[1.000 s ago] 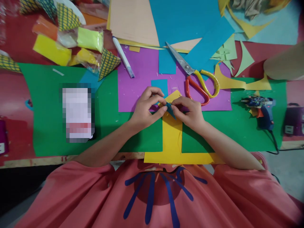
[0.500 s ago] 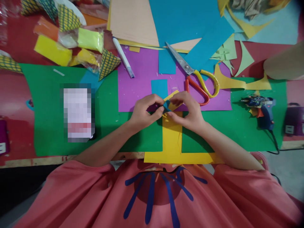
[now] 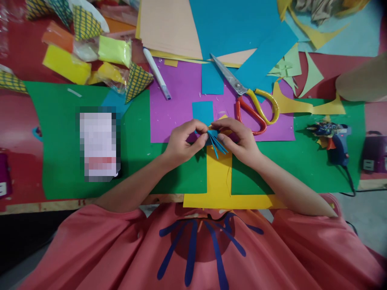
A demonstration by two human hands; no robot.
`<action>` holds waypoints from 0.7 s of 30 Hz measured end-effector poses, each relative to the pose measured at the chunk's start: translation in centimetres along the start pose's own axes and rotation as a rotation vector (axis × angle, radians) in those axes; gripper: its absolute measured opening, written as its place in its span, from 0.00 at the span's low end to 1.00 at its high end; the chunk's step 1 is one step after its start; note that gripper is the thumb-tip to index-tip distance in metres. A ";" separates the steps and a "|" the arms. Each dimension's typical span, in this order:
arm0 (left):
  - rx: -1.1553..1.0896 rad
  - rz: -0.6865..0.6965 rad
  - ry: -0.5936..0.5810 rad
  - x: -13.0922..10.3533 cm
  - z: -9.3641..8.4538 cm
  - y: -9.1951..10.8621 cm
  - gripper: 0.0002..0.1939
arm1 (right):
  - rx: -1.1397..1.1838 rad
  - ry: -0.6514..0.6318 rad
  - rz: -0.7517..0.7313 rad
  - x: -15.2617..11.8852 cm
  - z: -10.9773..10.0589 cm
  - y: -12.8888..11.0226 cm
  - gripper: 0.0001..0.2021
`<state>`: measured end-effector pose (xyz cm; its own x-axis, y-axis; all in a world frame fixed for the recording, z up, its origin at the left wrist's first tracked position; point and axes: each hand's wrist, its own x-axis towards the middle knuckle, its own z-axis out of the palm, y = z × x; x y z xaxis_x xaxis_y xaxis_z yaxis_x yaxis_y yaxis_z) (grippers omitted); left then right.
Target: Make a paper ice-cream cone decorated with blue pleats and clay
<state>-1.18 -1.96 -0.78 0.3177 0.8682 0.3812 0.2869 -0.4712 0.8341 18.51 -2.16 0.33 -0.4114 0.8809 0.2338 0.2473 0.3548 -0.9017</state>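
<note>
Between my two hands is a small blue folded paper (image 3: 217, 144), its pleats fanning out downward. My left hand (image 3: 185, 140) pinches its left side between thumb and fingertips. On the other side my right hand (image 3: 242, 139) has thumb and fingers closed on the paper. Beneath them, yellow paper strips (image 3: 219, 173) lie on a green sheet (image 3: 172, 177), one reaching down to a crosswise strip at the table edge. A blue paper square (image 3: 202, 110) rests on the purple sheet (image 3: 178, 114) just beyond my fingers.
Scissors with red and yellow handles (image 3: 240, 89) lie beyond my right hand. A white marker (image 3: 157, 73) is at upper left of the purple sheet. A glue gun (image 3: 337, 141) with a cord sits right; a phone (image 3: 98, 145) lies left. Bagged clay packets (image 3: 68, 64) and paper scraps surround these.
The blue paper was bunched between my fingertips; now its folds hang spread downward like a fan. My right hand has closed in nearer to my left.
</note>
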 end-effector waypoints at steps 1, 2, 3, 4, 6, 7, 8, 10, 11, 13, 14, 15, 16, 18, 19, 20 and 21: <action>-0.016 -0.019 -0.013 0.0 0.0 0.0 0.04 | -0.009 0.001 -0.023 0.1 0.0 0.1 0.11; -0.034 -0.042 -0.032 0.0 0.0 -0.1 0.04 | -0.015 0.005 -0.040 0.1 0.0 0.1 0.09; -0.051 -0.066 -0.055 0.0 0.0 -0.1 0.05 | -0.016 0.010 -0.049 0.2 0.0 0.1 0.08; -0.066 -0.091 -0.081 0.0 -0.1 -0.1 0.06 | -0.011 0.016 -0.047 0.2 0.0 0.1 0.06; -0.093 -0.129 -0.135 0.1 -0.2 0.0 0.06 | 0.019 0.030 -0.016 0.2 0.0 0.0 0.05; -0.104 -0.135 -0.161 0.1 -0.2 0.0 0.06 | 0.041 0.036 0.007 0.2 0.1 0.0 0.05; -0.114 -0.134 -0.186 0.1 -0.3 0.0 0.06 | 0.067 0.038 0.031 0.1 0.1 -0.1 0.05; -0.132 -0.124 -0.225 0.2 -0.3 -0.1 0.08 | 0.117 0.043 0.079 0.1 0.0 -0.1 0.06; -0.140 -0.119 -0.237 0.2 -0.3 -0.1 0.10 | 0.139 0.047 0.096 0.1 0.0 -0.2 0.06; -0.160 -0.112 -0.239 0.3 -0.3 -0.2 0.13 | 0.177 0.050 0.109 0.2 0.0 -0.2 0.07; -0.173 -0.107 -0.233 0.3 -0.3 -0.2 0.14 | 0.193 0.052 0.108 0.2 0.0 -0.2 0.07; -0.186 -0.101 -0.226 0.3 -0.3 -0.2 0.15 | 0.205 0.051 0.104 0.2 0.0 -0.2 0.07; -0.195 -0.093 -0.220 0.4 -0.3 -0.2 0.15 | 0.213 0.047 0.100 0.2 0.0 -0.2 0.08; -0.193 -0.081 -0.216 0.4 -0.3 -0.2 0.16 | 0.226 0.039 0.102 0.1 0.1 -0.2 0.09; -0.182 -0.078 -0.215 0.4 -0.3 -0.2 0.17 | 0.227 0.044 0.105 0.0 0.1 -0.2 0.08; -0.167 -0.077 -0.213 0.4 -0.3 -0.2 0.17 | 0.214 0.058 0.100 0.0 0.1 -0.1 0.08; -0.151 -0.079 -0.208 0.4 -0.3 -0.2 0.18 | 0.186 0.083 0.082 -0.1 0.2 -0.1 0.08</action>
<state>-1.37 -1.49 -0.75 0.4833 0.8432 0.2353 0.1850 -0.3611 0.9140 18.39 -2.30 0.31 -0.3209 0.9301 0.1789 0.1075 0.2234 -0.9688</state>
